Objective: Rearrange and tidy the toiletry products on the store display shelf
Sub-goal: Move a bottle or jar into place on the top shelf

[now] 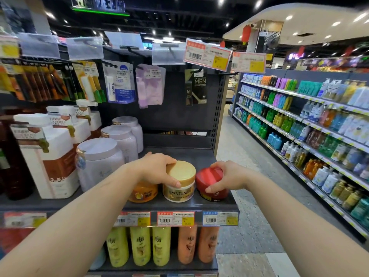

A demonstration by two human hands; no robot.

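A gold-lidded Pantene jar (pixel 179 184) stands near the front of the dark shelf (pixel 179 204). My left hand (pixel 157 168) grips its lid from the left, thumb across the front. Just to the right, a red jar (pixel 209 180) is tilted, and my right hand (pixel 227 176) holds it from the right side. An orange jar (pixel 142 191) sits to the left of the Pantene jar, partly hidden under my left wrist.
Several white-lidded pale jars (pixel 99 156) and large white-and-brown bottles (pixel 50 154) fill the shelf's left side. Hanging packets (pixel 119 82) line the back panel. Yellow and orange bottles (pixel 161 244) stand on the shelf below. An aisle floor (pixel 249 186) and stocked shelves (pixel 319 126) lie to the right.
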